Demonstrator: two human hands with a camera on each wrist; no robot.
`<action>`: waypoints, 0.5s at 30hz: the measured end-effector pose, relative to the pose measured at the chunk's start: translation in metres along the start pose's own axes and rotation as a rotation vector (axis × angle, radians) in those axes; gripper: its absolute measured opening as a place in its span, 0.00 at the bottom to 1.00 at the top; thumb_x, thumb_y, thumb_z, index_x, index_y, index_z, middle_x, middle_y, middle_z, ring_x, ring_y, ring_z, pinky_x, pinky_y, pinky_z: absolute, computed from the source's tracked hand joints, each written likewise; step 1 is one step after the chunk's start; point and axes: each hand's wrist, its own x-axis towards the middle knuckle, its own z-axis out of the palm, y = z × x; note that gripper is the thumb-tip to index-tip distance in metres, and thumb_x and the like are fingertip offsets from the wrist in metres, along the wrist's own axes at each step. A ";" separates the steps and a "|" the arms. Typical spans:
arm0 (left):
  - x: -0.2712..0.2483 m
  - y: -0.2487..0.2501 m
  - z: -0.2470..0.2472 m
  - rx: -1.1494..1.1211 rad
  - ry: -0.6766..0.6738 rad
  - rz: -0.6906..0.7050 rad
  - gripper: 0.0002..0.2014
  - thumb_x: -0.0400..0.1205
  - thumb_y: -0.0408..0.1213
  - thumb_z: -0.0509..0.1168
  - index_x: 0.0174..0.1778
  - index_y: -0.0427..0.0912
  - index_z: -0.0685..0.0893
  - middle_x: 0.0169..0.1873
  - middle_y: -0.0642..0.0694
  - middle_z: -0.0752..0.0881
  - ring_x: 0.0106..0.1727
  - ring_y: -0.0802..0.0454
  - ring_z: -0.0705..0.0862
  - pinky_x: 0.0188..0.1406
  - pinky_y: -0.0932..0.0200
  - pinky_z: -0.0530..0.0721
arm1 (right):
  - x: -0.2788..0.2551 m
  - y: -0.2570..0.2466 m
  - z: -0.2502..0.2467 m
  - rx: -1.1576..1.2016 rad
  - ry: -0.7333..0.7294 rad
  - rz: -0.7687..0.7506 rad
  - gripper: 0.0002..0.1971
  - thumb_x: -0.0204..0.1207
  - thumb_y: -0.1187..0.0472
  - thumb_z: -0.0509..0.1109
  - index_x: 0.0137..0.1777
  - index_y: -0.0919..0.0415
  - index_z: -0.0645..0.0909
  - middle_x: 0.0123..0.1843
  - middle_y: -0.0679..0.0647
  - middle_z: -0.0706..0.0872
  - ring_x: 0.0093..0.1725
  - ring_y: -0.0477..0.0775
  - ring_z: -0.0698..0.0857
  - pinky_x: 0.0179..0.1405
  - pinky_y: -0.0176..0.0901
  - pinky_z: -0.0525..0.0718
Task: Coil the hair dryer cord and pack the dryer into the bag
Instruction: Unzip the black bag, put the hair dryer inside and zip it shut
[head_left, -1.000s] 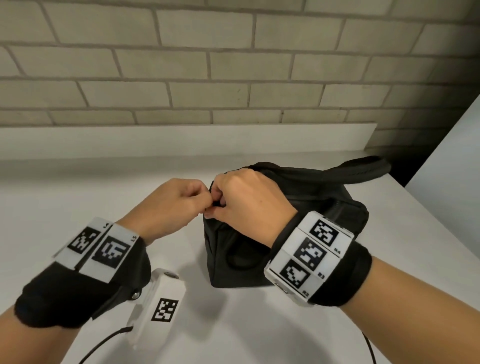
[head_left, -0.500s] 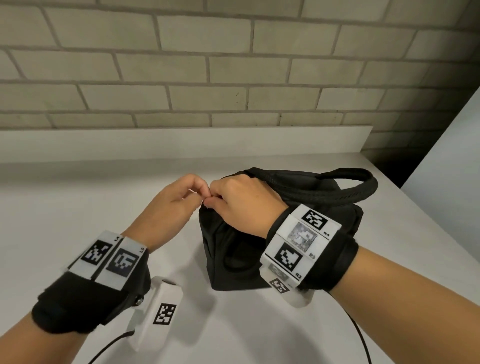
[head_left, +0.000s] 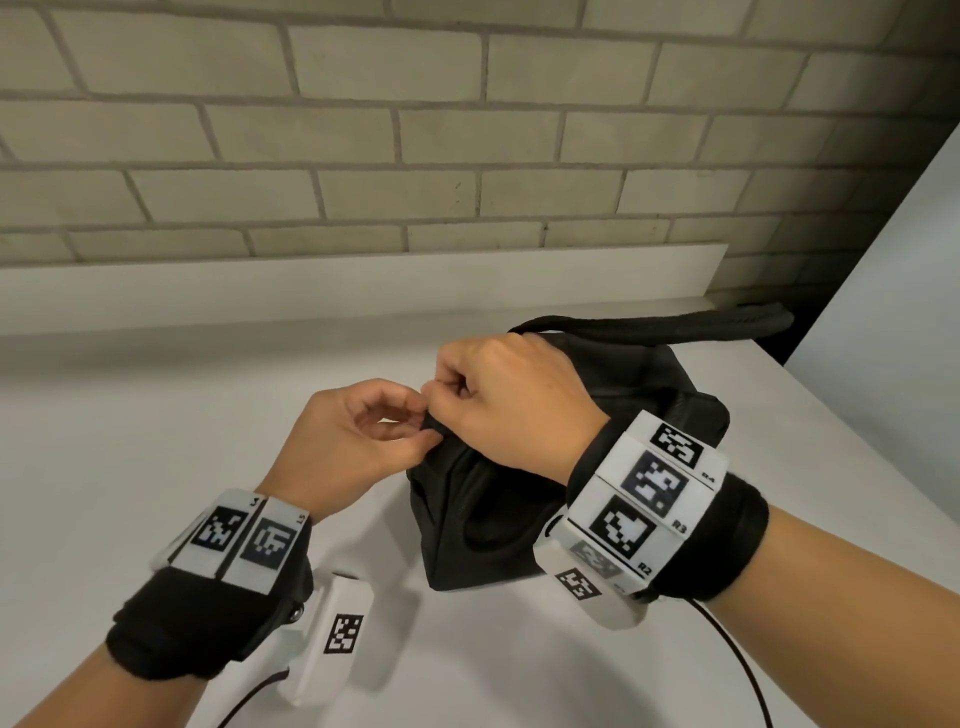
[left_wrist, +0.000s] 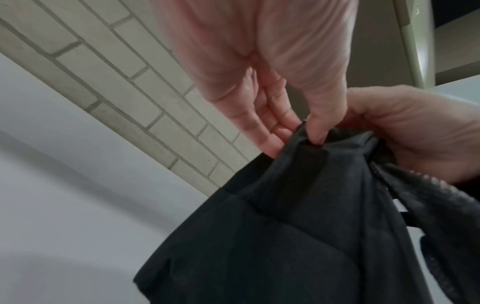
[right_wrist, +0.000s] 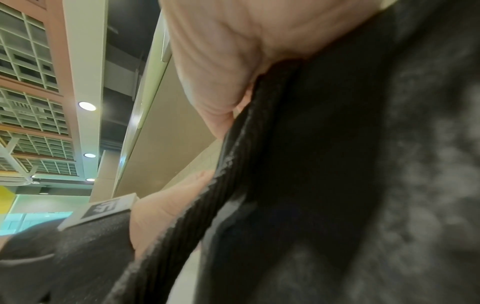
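A black fabric bag (head_left: 519, 514) stands on the white table, its strap handle (head_left: 675, 327) lying across the top toward the right. My left hand (head_left: 423, 431) pinches the fabric tab at the bag's near left top corner; in the left wrist view the thumb and fingertips (left_wrist: 275, 144) clamp that tab on the bag (left_wrist: 285, 236). My right hand (head_left: 441, 389) is curled and grips the bag's top edge just beside it, wrist lying over the bag (right_wrist: 324, 164). What its fingers hold there is hidden. No hair dryer or cord shows.
A white table (head_left: 156, 441) runs back to a white ledge (head_left: 363, 286) under a brick wall. The table's right edge (head_left: 857, 441) is close to the bag, with a white panel (head_left: 893, 286) beyond it. Thin black cables (head_left: 743, 670) trail from my wrist units.
My left hand's fingers have loosened from a tight fist into a fingertip pinch on the corner. The right hand has risen slightly above the left. The strap handle has stretched out to the right.
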 end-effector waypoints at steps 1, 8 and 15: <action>0.001 0.000 0.000 0.015 0.001 0.000 0.11 0.66 0.23 0.73 0.31 0.46 0.86 0.25 0.54 0.89 0.28 0.63 0.86 0.32 0.76 0.82 | -0.001 0.000 -0.001 -0.025 0.003 -0.008 0.09 0.75 0.53 0.59 0.35 0.54 0.72 0.35 0.49 0.81 0.37 0.55 0.75 0.45 0.45 0.65; 0.001 -0.009 -0.007 0.195 -0.042 -0.020 0.18 0.68 0.22 0.71 0.19 0.50 0.84 0.23 0.60 0.88 0.27 0.63 0.85 0.29 0.80 0.77 | -0.004 0.010 -0.031 -0.183 0.088 0.036 0.10 0.75 0.55 0.58 0.37 0.59 0.74 0.34 0.52 0.79 0.37 0.58 0.76 0.40 0.46 0.69; 0.002 0.014 0.016 0.016 -0.043 0.115 0.14 0.67 0.28 0.74 0.39 0.53 0.84 0.39 0.52 0.86 0.40 0.64 0.85 0.40 0.74 0.83 | -0.008 0.025 -0.022 0.140 -0.041 0.129 0.11 0.74 0.55 0.63 0.30 0.53 0.73 0.25 0.46 0.75 0.30 0.48 0.76 0.35 0.45 0.75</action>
